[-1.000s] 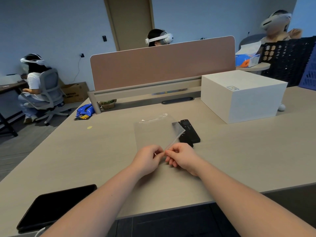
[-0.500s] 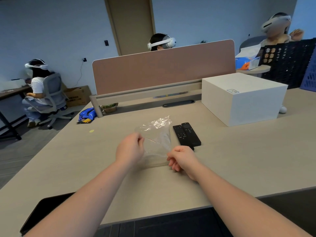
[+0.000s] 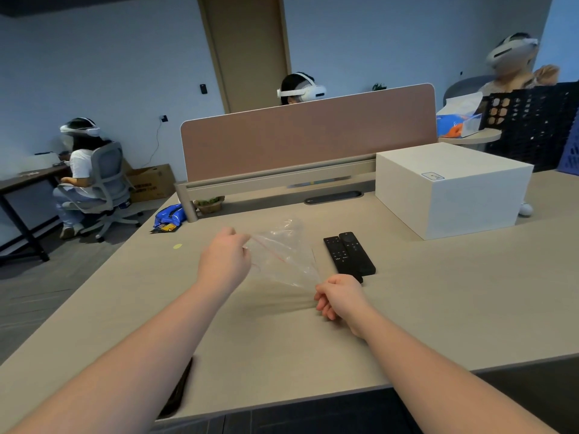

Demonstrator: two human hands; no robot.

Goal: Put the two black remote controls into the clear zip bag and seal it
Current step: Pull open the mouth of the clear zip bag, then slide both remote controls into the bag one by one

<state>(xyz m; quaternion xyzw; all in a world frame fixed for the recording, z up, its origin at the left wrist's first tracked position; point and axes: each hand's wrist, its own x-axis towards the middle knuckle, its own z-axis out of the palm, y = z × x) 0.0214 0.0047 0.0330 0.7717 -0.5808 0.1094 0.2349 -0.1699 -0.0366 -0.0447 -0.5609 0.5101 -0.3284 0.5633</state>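
While both my hands pinch the clear zip bag (image 3: 282,255), my left grip (image 3: 224,261) closed on 1 end of its red-lined mouth and my right grip (image 3: 340,297) on the other, I stretch it above the counter (image 3: 438,308), probably to open it. 2 black remote controls (image 3: 349,253) lie just beside; their lettering is unreadable.

Pale blue walls (image 3: 109,57) enclose the room – a tan door (image 3: 250,51) stands centred at the rear. Grey plank floor (image 3: 47,292); the beige table (image 3: 438,308) carries a brown divider panel (image 3: 307,136).
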